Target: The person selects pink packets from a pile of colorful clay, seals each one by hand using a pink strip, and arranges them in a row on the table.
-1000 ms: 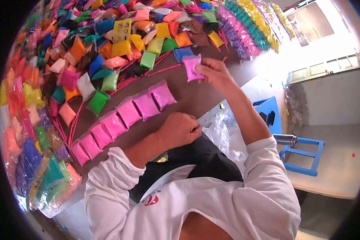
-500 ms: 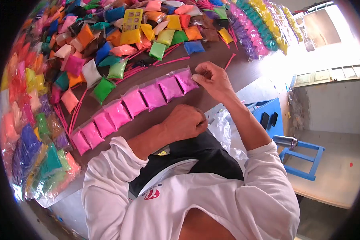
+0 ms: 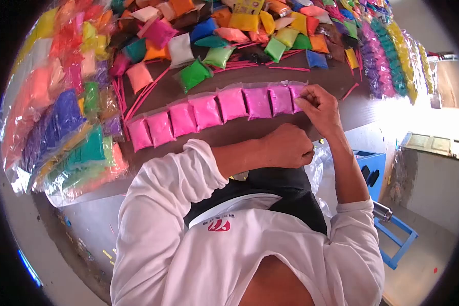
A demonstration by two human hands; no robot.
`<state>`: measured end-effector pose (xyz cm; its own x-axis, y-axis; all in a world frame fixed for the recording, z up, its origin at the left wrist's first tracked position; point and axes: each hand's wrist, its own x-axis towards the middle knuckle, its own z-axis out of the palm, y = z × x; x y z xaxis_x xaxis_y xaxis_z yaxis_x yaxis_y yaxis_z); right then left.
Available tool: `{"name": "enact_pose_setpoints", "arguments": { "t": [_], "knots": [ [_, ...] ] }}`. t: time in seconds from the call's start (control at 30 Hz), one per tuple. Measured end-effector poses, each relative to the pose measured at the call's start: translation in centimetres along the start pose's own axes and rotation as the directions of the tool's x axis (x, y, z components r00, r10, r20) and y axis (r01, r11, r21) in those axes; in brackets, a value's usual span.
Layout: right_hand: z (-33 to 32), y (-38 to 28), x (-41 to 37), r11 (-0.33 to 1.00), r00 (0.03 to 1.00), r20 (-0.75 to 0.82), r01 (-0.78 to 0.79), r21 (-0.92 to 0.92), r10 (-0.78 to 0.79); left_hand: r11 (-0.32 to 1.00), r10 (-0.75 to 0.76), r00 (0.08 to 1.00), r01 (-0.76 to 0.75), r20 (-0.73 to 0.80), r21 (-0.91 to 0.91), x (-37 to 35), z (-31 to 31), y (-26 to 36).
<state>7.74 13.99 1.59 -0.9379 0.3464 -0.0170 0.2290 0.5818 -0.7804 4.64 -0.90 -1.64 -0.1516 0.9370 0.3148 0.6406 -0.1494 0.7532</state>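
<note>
A strip of joined clear packets (image 3: pixel 207 110), pink at the left and purple at the right, lies along the near side of the dark table. My right hand (image 3: pixel 321 109) is at its right end, thumb and fingers pinched together over the last purple packet and partly covering it. My left hand (image 3: pixel 289 146) is closed in a fist just below that end, near the table edge and apart from the strip. Its curled fingers hide whatever they may hold.
Loose coloured packets (image 3: pixel 196 74) and pink sticks (image 3: pixel 147 94) cover the far side of the table (image 3: pixel 250 76). Bagged packets (image 3: pixel 51 122) pile up at the left, and long packet strips (image 3: pixel 385 61) lie at the right. A blue stool (image 3: pixel 395 239) stands on the floor.
The camera view has turned, shifting the table contents rightward in the picture. My right fingers now overlap the strip's last packet more. My left hand stays closed.
</note>
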Motion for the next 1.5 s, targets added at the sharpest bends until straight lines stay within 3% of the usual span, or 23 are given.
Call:
{"name": "enact_pose_setpoints", "arguments": {
  "t": [0.2,0.3,0.33,0.4,0.5,0.63,0.7,0.9,1.07,1.17,1.27,1.37,1.43,1.5],
  "knots": [
    [0.5,1.2,-0.2,0.981,0.983,-0.052,0.168,-0.1,-0.174,1.0,-0.004,1.0,0.004,0.028,-0.001,0.1,0.3,-0.1],
    [0.8,2.0,-0.5,0.978,0.97,-0.128,0.21,-0.006,-0.209,1.0,0.001,1.0,-0.001,0.009,-0.02,0.1,0.4,-0.2],
    [0.5,2.1,-0.5,0.976,0.982,-0.162,0.126,0.177,-0.097,1.0,0.0,1.0,0.0,0.014,-0.011,0.2,0.3,-0.2],
    [0.1,2.3,-0.9,0.85,0.976,-0.168,-0.029,0.526,0.137,1.0,-0.003,1.0,0.003,0.025,0.0,0.2,0.2,-0.1],
    [0.3,3.1,-0.7,0.799,0.955,-0.259,0.042,0.599,0.143,0.999,0.005,1.0,-0.005,0.008,-0.052,0.1,0.2,-0.2],
    [0.4,2.4,-0.8,0.881,0.946,-0.297,0.028,0.472,0.129,0.998,-0.011,1.0,0.012,0.005,-0.06,-0.1,0.7,-0.4],
    [0.6,2.5,-0.7,0.853,0.948,-0.305,0.08,0.515,0.095,0.999,-0.025,0.999,0.026,0.028,-0.037,0.0,0.7,-0.4],
    [0.6,1.9,-0.7,0.921,0.948,-0.313,0.064,0.384,0.064,0.998,-0.023,1.0,0.023,0.008,-0.062,0.1,-0.3,0.5],
    [0.3,1.1,-0.2,0.84,0.925,-0.281,-0.068,0.538,0.254,0.997,-0.029,0.999,0.032,0.044,-0.075,0.0,-0.4,0.4],
    [-0.1,-0.9,1.3,0.966,0.915,-0.399,0.059,0.252,0.049,0.998,-0.007,0.999,0.009,0.039,-0.055,-0.1,0.1,0.1],
    [-0.9,-1.9,4.2,0.978,0.916,-0.346,0.207,-0.031,-0.204,0.997,0.016,1.0,-0.015,0.009,-0.071,-0.3,0.7,-0.3],
    [-0.9,-5.4,7.7,0.938,0.901,-0.272,0.296,-0.183,-0.337,0.996,0.027,1.0,-0.026,0.006,-0.079,-0.2,0.5,-0.4],
    [0.1,-6.4,11.3,0.887,0.839,-0.291,0.418,-0.198,-0.46,0.995,0.046,0.999,-0.043,0.03,-0.086,-0.1,0.0,-0.2],
    [0.8,-9.0,15.0,0.879,0.839,-0.267,0.439,-0.186,-0.475,0.994,0.054,0.999,-0.054,0.003,-0.098,0.0,0.5,-0.4]
  ]
}}
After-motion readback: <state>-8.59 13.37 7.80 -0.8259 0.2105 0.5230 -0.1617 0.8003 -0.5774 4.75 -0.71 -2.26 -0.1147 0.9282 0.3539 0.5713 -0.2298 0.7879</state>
